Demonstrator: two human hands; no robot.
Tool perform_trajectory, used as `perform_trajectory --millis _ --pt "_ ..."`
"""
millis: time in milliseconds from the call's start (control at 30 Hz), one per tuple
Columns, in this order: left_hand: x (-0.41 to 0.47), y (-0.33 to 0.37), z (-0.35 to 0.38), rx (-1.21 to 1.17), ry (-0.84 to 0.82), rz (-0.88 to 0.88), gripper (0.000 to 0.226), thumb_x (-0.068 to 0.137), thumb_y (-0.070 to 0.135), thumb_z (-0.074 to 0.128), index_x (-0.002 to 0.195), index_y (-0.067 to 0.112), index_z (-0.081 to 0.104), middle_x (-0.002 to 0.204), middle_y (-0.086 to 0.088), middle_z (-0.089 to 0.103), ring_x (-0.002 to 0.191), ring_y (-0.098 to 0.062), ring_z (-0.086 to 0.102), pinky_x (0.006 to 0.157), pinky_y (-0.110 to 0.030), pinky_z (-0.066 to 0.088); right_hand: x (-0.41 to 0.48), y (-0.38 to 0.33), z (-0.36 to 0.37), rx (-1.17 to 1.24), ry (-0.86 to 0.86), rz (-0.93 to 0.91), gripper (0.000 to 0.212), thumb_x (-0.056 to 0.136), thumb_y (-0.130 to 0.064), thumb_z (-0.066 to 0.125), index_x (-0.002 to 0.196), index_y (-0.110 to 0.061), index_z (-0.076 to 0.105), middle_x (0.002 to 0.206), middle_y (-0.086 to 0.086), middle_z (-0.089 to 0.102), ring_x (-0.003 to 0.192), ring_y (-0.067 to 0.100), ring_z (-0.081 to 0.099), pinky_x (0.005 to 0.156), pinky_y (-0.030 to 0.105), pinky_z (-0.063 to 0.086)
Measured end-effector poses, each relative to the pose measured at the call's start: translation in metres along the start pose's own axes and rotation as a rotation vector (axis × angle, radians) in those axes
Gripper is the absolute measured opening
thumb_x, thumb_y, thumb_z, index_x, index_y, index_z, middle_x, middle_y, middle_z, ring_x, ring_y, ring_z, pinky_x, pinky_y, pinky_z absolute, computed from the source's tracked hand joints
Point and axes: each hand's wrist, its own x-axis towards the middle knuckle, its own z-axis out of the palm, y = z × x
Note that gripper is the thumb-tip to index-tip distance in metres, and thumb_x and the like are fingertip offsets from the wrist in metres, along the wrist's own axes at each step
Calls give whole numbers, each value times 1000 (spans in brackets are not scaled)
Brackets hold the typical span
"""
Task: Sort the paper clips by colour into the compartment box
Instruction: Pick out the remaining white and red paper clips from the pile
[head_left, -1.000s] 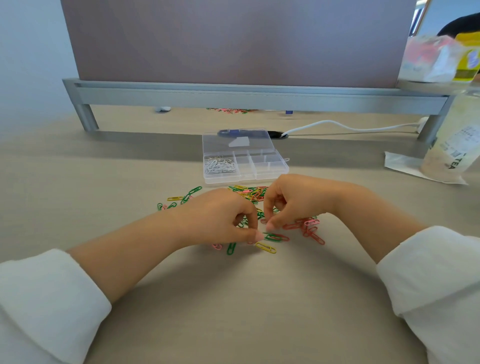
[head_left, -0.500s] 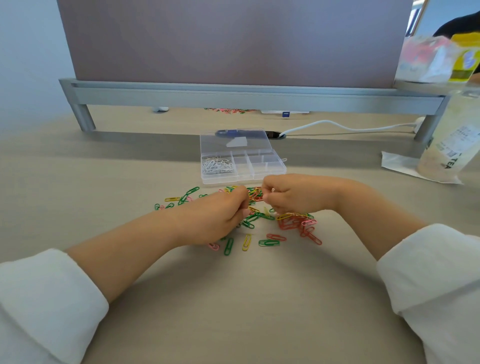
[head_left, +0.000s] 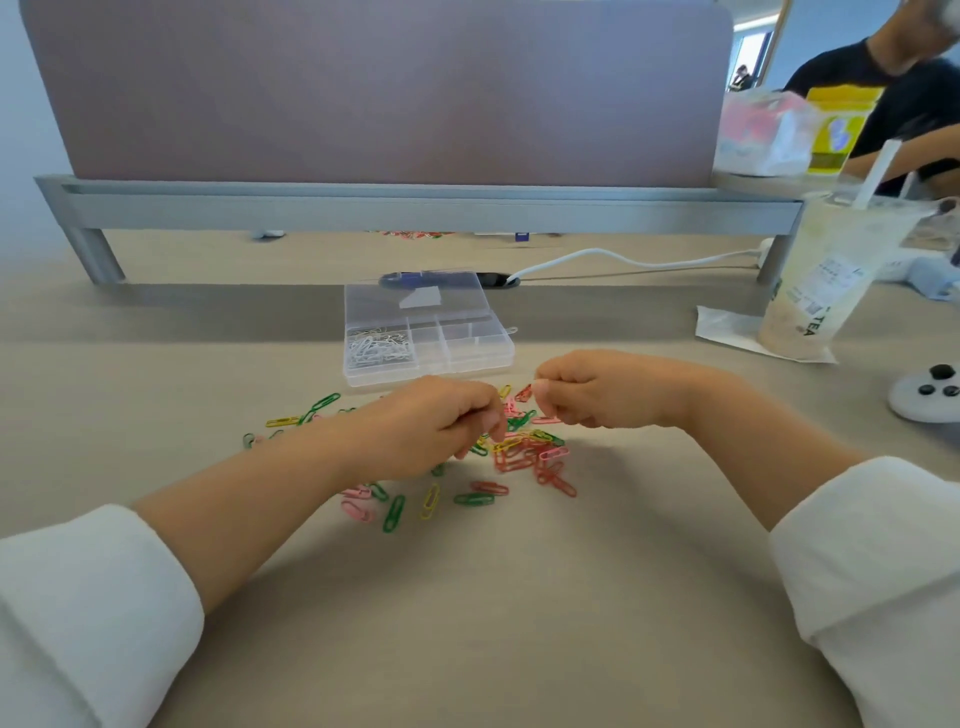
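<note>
Curling over the scattered coloured paper clips (head_left: 524, 452) in the middle of the frame, both hands have their fingers bent inward. The left hand (head_left: 431, 426) points its fingertips down into the left part of the heap and touches the clips. Whether it pinches one I cannot tell. The right hand (head_left: 597, 389) sits just right of it and slightly higher in the frame, in a loose fist with thumb pressed to forefinger. Whether anything lies between them cannot be told either.

Green, yellow, pink and red clips spread under and below both hands on the table (head_left: 467, 623). The clear compartment box (head_left: 467, 364) stands just above the hands, apart from them, with silver clips (head_left: 376, 348) in its left compartment. A drink cup (head_left: 831, 280) stands at the right edge.
</note>
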Motion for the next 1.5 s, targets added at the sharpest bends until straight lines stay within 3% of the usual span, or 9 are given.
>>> perform_trajectory --millis 133,233,400,500,767,867,1033,1267,1500 --pt "15 8 6 136 0 32 38 94 42 30 60 27 37 58 10 41 53 -3 38 52 -18 30 -8 9 0 -70 -5 -19 40 90 -41 52 58 -20 43 48 -10 38 44 5 32 49 18 29" --pt "13 7 10 151 26 37 47 86 52 27 53 19 31 50 4 30 45 -9 29 47 -22 24 -10 9 -1 -129 -42 -81 22 74 -37 74 66 -23 60 42 -14 40 44 4 36 46 14 28" --pt "1 2 6 129 -20 10 31 97 32 36 69 29 48 61 12 48 59 0 46 58 -12 35 -9 5 3 -209 -64 -105 19 66 -34 82 78 -25 69 41 -15 41 44 2 40 44 12 29" --pt "0 2 4 131 -52 5 22 97 27 40 93 27 61 65 21 49 66 5 48 62 -10 36 -7 5 9 -214 -31 -106 13 69 -30 80 76 -26 69 43 -14 41 45 1 40 44 11 30" --pt "-2 2 1 167 -116 32 8 77 41 68 79 34 64 49 9 38 52 -1 43 49 -15 30 -5 2 17 -207 51 -143 16 75 -25 75 69 -29 60 53 -9 36 46 -1 41 46 11 32" --pt "0 1 4 204 -143 18 7 82 39 65 82 32 61 50 8 39 52 -3 42 49 -16 28 -4 1 17 -207 49 -143 14 75 -27 75 73 -25 62 54 -9 36 47 -3 42 48 10 33" --pt "0 5 13 240 -27 -12 20 95 29 42 77 31 33 66 12 42 60 0 40 56 -12 33 -5 1 19 -285 -8 -118 12 83 -28 67 79 -22 59 61 -11 41 53 4 39 51 8 35" --pt "-2 8 18 75 168 -12 19 98 31 29 81 24 31 66 6 44 58 -7 38 56 -19 34 -2 1 21 -364 -29 -100 16 87 -27 61 90 -12 63 64 -11 44 56 5 40 51 13 30" --pt "-1 7 21 60 284 -45 27 97 24 34 71 27 28 62 3 43 56 -10 37 53 -23 29 -2 -1 24 -469 34 -155 32 89 -24 53 63 -28 36 62 -11 41 55 5 37 52 19 29"
